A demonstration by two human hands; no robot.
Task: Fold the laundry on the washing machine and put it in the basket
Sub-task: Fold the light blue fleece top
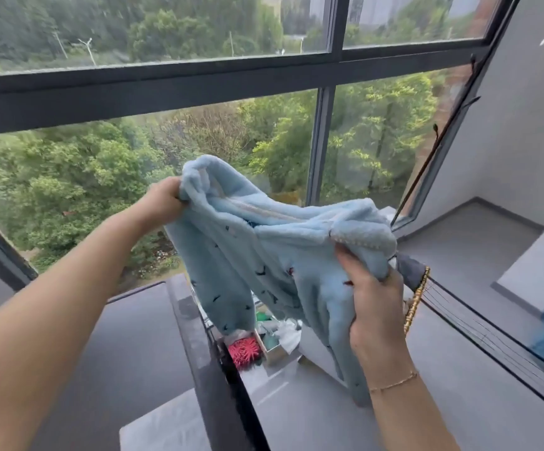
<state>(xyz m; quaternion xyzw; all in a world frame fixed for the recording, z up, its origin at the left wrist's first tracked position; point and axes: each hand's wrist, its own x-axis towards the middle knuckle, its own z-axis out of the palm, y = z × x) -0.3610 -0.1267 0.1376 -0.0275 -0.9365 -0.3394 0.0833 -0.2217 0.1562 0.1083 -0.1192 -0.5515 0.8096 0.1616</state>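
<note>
The left hand [163, 198] grips one bunched end of a light blue fleece garment [264, 255]; the right hand [373, 294] clutches its other end, fingers curled into the fabric; the garment hangs in the air between them, before the window [166, 89], above a grey surface [313, 402]; a red spiky object [244, 351] lies beneath its lower hem.

The garment [264, 255] is pale blue fleece, thick and fluffy, matt, with small dark printed marks and a ribbed band along one edge. The window frame [153, 92] looks like dark matt metal around clear glass. The ledge [134, 336] below is smooth grey with a faint sheen. A bracelet [394, 382] is thin gold chain.
</note>
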